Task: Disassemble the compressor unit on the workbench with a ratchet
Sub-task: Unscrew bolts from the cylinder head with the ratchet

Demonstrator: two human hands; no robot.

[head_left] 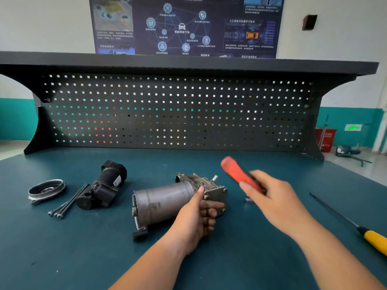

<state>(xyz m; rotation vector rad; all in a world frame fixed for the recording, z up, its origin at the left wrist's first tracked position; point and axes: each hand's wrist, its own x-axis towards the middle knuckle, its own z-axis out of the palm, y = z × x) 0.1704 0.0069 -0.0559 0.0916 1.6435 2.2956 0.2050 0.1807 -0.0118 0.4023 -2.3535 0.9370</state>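
Reaching in from the near edge, the left hand (199,216) is curling its fingers and thumb round the right end of the grey compressor unit (165,200), which is lying on its side near the middle of the counter (230,258). The right hand (278,201) is gripping the red-handled ratchet (238,172) just right of the unit, its blurred handle pointing far-left, with a small silver socket (248,199) showing beside it. A black housing (104,185), long bolts (69,203) and a ring cover (47,188) are lying to the left, and a yellow-handled screwdriver (374,240) is lying at the near right.
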